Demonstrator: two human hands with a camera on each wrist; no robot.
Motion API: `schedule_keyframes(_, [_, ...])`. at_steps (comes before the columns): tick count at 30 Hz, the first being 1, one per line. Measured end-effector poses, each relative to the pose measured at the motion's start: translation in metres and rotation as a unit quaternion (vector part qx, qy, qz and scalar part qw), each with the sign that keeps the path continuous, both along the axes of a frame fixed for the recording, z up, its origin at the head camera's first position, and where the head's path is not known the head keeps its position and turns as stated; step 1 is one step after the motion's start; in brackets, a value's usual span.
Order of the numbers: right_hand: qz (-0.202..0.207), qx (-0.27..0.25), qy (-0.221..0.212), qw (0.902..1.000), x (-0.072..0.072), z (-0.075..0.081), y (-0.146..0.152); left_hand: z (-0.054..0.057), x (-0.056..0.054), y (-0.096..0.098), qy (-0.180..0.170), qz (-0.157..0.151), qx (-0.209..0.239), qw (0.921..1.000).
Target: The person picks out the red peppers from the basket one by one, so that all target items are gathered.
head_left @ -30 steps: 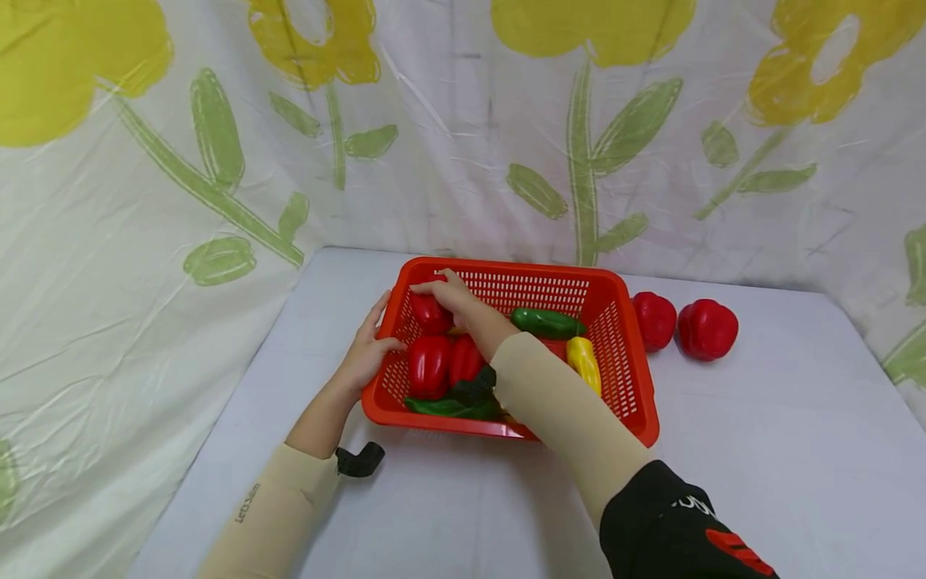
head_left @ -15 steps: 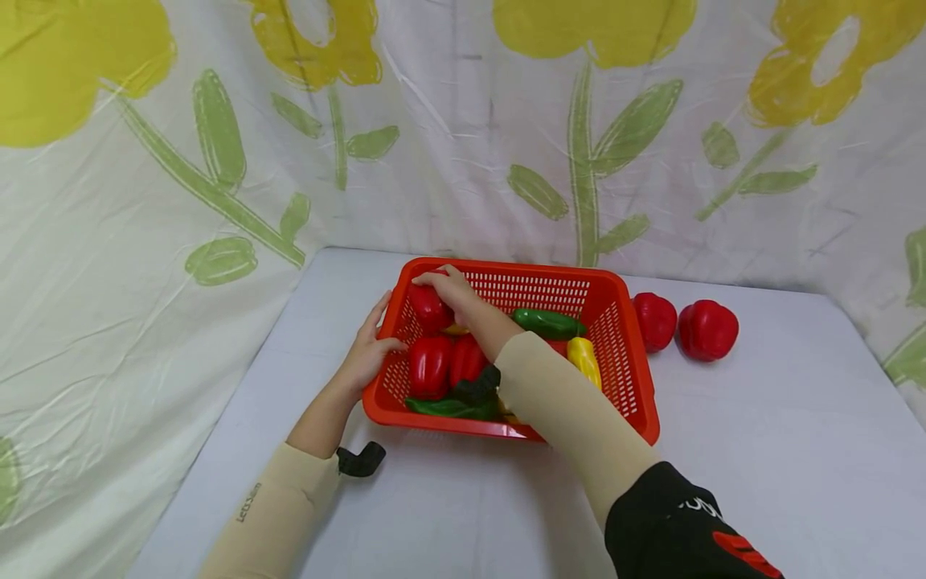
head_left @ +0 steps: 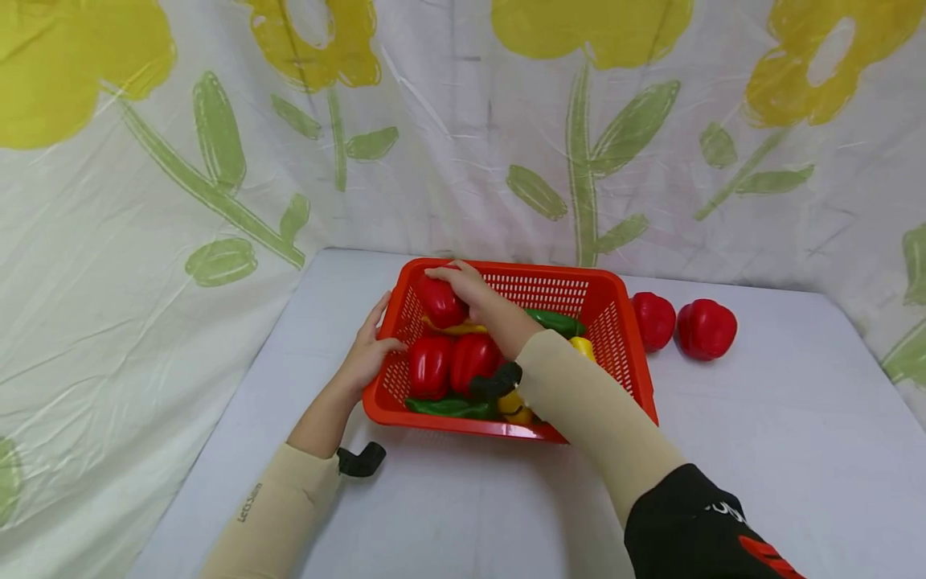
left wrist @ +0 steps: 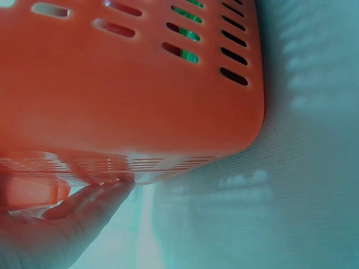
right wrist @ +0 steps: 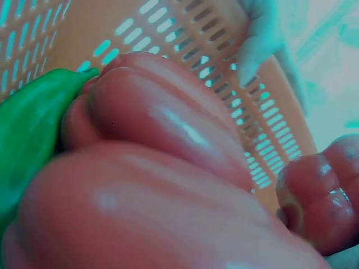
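My right hand [head_left: 470, 291] grips a glossy red bell pepper [head_left: 440, 301] in the back left corner of the red plastic basket [head_left: 463, 428]. In the right wrist view this held bell pepper [right wrist: 317, 204] shows at the right edge. My left hand [head_left: 364, 358] holds the basket's left side, thumb over the rim and fingers along the outer wall. Two more red bell peppers [head_left: 430, 367] lie side by side just in front of the held one. A long green pepper [head_left: 452, 408] lies along the basket's front wall.
A dark green pepper [head_left: 557, 322] and a yellow pepper [head_left: 583, 347] lie toward the basket's right, partly behind my right forearm. Outside, two red bell peppers [head_left: 706, 329] stand on the white table [head_left: 767, 434]. A flowered cloth [head_left: 448, 161] hangs behind.
My right hand has shifted right and slightly up with the red bell pepper, uncovering a yellow vegetable beneath it. The left hand stays on the basket's side.
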State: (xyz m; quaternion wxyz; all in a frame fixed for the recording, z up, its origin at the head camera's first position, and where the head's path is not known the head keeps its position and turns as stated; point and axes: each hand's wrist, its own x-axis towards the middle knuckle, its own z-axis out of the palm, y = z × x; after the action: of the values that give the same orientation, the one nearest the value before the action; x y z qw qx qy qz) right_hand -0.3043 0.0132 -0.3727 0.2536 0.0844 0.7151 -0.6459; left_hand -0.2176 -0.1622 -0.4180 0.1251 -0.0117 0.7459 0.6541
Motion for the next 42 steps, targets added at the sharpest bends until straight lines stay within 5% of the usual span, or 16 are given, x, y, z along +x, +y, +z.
schedule_keyframes(9, [-0.017,-0.057,-0.004,0.9982,0.003,0.008,0.026,-0.002,0.0,-0.002,0.002,0.005,0.001,1.0])
schedule_keyframes(42, [-0.007,-0.113,0.013,0.9934,0.036,0.039,0.109,-0.001,-0.001,0.002,-0.003,0.009,0.001,1.0])
